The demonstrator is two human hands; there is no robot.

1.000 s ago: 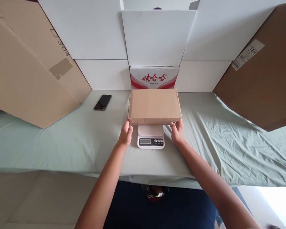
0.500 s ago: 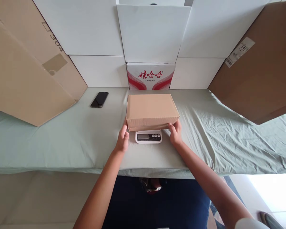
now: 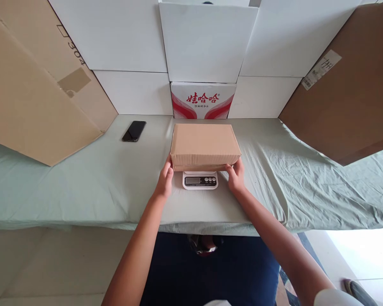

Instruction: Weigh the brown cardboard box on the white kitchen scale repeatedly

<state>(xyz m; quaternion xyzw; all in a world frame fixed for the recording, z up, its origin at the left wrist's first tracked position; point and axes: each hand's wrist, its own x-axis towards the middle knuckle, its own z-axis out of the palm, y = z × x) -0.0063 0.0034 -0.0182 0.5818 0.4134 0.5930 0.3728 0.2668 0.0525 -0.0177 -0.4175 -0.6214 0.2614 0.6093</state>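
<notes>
The brown carton (image 3: 205, 144) is sat on the small white scale (image 3: 200, 180), mid-table, on the green cloth (image 3: 83, 187). It is gripped at both near bottom corners: left hand (image 3: 165, 182) w/ fingers curled round the left corner, right hand (image 3: 236, 177) likewise at the right. So placement looks approx. done, but the carton is not yet let go. The display can't be read. A black phone (image 3: 133, 131) is lying well off to the left.
</notes>
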